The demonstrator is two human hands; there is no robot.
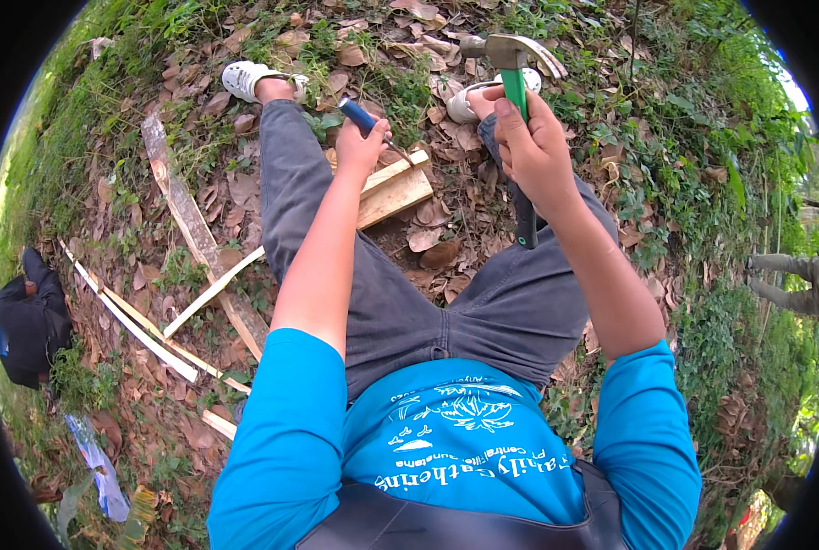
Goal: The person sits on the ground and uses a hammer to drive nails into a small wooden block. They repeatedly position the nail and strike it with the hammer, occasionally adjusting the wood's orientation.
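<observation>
- The ground (684,183) is soil covered with dry brown leaves and patches of green weeds, filling the view on every side of the seated person.
- The person's legs in grey trousers (409,302) stretch forward, ending in white sandals (244,78) among the leaves.
- A long weathered plank (189,220) lies on the leaves to the left of the left leg, running from far to near.
- Several thin pale wooden strips (143,335) lie crossed over one another near that plank, at the lower left.
- A dark bag (29,321) sits on the ground at the far left edge.
- A short pale wooden block (393,192) lies on the ground between the legs, just beyond the left hand.
- The claw hammer (512,82), with a green and black handle and a steel head, is raised upright above the right knee; its head is near the far right sandal in the view.
- The right hand (533,151) is wrapped tight around the hammer's handle, about midway along it.
- The left hand (359,147) is closed around the blue handle of a chisel (373,124), whose metal end slants down onto the top edge of the wooden block.
</observation>
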